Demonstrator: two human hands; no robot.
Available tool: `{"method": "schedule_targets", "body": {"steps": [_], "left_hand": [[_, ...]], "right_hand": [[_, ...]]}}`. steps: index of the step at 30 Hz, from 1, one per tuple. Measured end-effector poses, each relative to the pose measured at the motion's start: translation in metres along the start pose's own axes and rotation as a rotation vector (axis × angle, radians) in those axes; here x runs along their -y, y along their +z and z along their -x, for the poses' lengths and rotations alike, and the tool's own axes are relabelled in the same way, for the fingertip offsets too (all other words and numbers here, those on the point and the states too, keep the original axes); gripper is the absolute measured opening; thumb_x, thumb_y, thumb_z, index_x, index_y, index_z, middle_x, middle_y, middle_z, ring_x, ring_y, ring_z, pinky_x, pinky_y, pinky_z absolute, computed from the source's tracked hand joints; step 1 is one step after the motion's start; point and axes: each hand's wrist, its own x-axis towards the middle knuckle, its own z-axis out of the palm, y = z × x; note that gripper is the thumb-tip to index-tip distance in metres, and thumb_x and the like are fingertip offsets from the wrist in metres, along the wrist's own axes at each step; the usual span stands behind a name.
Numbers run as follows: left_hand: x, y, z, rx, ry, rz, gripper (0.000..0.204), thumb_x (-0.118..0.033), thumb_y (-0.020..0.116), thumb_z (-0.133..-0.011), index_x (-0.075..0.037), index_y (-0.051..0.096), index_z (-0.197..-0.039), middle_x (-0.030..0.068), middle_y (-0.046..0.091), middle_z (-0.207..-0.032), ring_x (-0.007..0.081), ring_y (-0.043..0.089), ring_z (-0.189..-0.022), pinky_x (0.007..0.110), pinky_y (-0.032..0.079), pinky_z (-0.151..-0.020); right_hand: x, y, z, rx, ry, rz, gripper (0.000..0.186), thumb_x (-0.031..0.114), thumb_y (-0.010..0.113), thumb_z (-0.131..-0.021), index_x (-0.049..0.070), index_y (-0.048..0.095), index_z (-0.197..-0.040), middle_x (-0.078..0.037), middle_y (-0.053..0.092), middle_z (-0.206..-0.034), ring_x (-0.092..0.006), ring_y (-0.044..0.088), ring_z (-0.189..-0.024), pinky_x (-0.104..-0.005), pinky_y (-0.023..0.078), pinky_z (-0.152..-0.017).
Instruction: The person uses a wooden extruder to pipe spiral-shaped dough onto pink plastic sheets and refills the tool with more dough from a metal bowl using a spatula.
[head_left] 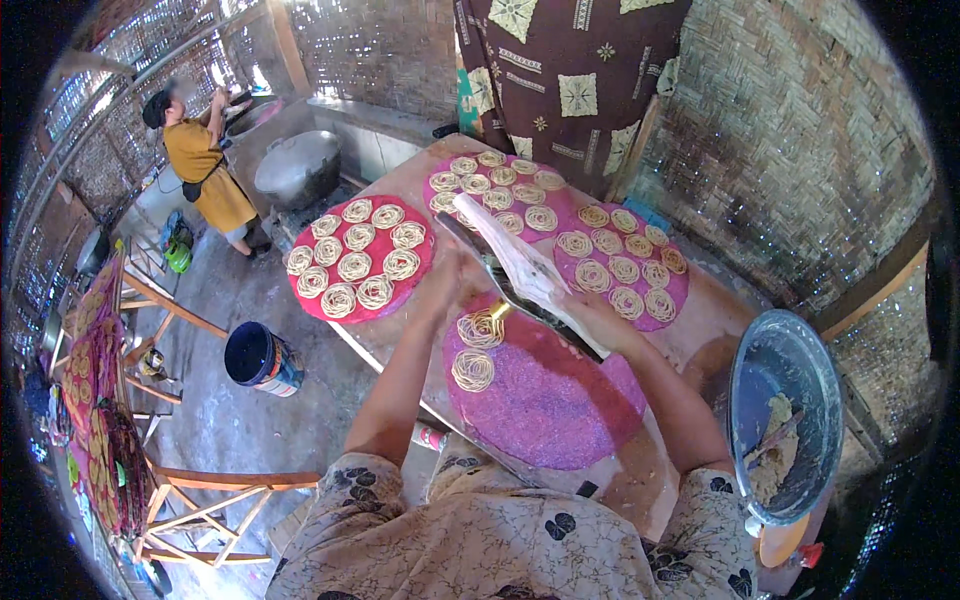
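Note:
Both my hands grip a long dough press [520, 262] with dark bars and a pale, whitish wrapping over its upper part. My left hand [463, 280] is closed round its left end, and my right hand [597, 318] round its right end. A brass-coloured nozzle [500, 310] points down from the press. Under it lies a ring of thin dough strands [480, 329] on a round purple mat [545, 425]. A second dough coil [473, 370] rests just nearer to me. The press hides part of the mat's far side.
Other round mats [420, 235] carrying several dough coils cover the table's [650, 500] far side. At right stands a blue basin [742, 400] with dough and a utensil. A dark bucket [262, 355], wooden racks [235, 478] and a large pot [298, 170] are left. Another person [205, 165] stands far left.

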Motion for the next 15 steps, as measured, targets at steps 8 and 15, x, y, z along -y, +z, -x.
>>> {"method": "schedule_targets", "body": {"steps": [8,15], "left_hand": [[0.049,0.006,-0.005,0.296,-0.302,-0.138,0.073,-0.061,0.016,-0.091,-0.004,0.045,-0.126,0.0103,0.055,-0.115,0.0200,0.052,-0.101,0.033,0.036,-0.095],[0.052,0.001,0.005,0.295,-0.270,-0.168,0.066,-0.055,0.021,-0.094,-0.004,0.045,-0.126,0.0101,0.056,-0.113,0.0197,0.051,-0.102,0.034,0.038,-0.091]], "right_hand": [[-0.003,0.001,-0.001,-0.077,-0.070,0.069,0.058,0.055,0.044,-0.089,-0.001,0.059,-0.091,-0.006,0.057,-0.062,-0.0123,0.054,-0.049,-0.0270,0.043,-0.044],[-0.023,-0.002,-0.016,-0.134,-0.096,0.061,0.057,0.053,0.045,-0.089,-0.002,0.060,-0.091,-0.005,0.058,-0.062,-0.0120,0.054,-0.051,-0.0281,0.044,-0.047]]}}
